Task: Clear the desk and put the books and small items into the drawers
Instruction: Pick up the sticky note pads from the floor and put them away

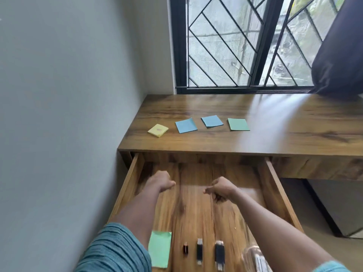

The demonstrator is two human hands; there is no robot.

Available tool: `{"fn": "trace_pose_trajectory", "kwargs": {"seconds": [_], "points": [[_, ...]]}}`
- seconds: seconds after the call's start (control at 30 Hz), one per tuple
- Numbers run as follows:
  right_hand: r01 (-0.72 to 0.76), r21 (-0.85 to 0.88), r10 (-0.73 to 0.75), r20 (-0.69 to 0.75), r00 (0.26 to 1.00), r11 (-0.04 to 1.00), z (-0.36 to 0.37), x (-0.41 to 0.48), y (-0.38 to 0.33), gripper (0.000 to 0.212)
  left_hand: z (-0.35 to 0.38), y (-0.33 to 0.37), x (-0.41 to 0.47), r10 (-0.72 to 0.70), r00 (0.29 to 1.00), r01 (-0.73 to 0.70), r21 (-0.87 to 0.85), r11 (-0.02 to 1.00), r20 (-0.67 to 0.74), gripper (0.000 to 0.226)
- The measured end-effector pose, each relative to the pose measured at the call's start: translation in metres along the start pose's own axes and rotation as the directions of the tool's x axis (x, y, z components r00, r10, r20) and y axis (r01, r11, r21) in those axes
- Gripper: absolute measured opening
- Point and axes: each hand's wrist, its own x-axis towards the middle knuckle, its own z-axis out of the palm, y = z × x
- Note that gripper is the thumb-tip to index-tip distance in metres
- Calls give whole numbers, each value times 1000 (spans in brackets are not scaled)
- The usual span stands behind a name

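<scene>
Drawer (196, 218) stands pulled out under the desk (275, 134). At its near end lie a green note (159, 249), three dark sticks (199, 251) and a clear thing (255, 258) cut off by the frame. On the desk lie a yellow pad (158, 130), two blue pads (186, 125) and a green pad (238, 124). The left hand (161, 182) and right hand (221, 188) hover over the drawer's bare middle with fingers curled; blur hides whether they pinch anything.

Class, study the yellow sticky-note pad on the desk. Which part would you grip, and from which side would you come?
Probably pinch its two opposite side edges, coming from above. The yellow pad lies flat, turned corner-on, thick enough to show side faces, and stands clear of the blue note beside it.
</scene>
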Motion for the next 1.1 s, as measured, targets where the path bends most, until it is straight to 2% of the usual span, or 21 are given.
{"fn": "trace_pose_trajectory", "kwargs": {"seconds": [0.13, 0.23, 0.4, 0.5, 0.57, 0.63, 0.7, 0.8, 0.97, 1.03, 1.1], "points": [[128, -52, -135, -175, 975, 990, -13, 61, -51, 19, -34, -3, 67, 19, 989, -19, 1, 1000, -147, 33], [193, -100, -215, -316, 924, 976, -20, 103, -86, 25, -48, -5, 110, 39, 966, -41, -2, 999, -256, 40], [146, -97, -175, -503, 846, 985, -31, 170, -132, 38, -72, -11, 177, 63, 894, -94, -49, 994, -444, 52], [116, -110, -157, -530, 833, 987, -32, 205, -154, 47, -93, -13, 212, -15, 915, -1, -40, 999, -402, 84], [81, -116, -130, -516, 847, 990, -30, 225, -166, 57, -105, -15, 229, -80, 947, 70, -43, 997, -311, 106], [10, -147, -83, -498, 863, 989, -26, 241, -176, 66, -112, -17, 242, -125, 970, 109, -84, 990, -209, 118], [-74, -181, -24, -490, 872, 981, -22, 253, -181, 75, -114, -17, 250, -125, 978, 114, -71, 991, -167, 119], [-155, -242, 15, -497, 868, 958, -18, 261, -189, 83, -117, -18, 257, -99, 976, 98, -12, 995, -192, 116], [-236, -104, 170, -433, 885, 966, -29, 257, -197, 111, -121, -20, 255, -143, 974, 158, 72, 985, -178, 103], [-265, -72, 215, -408, 887, 961, -33, 253, -191, 99, -115, -20, 250, -183, 968, 195, 58, 979, -171, 104], [-243, -31, 207, -426, 881, 970, -34, 247, -181, 72, -110, -19, 241, -184, 961, 191, 16, 981, -206, 105]]}}
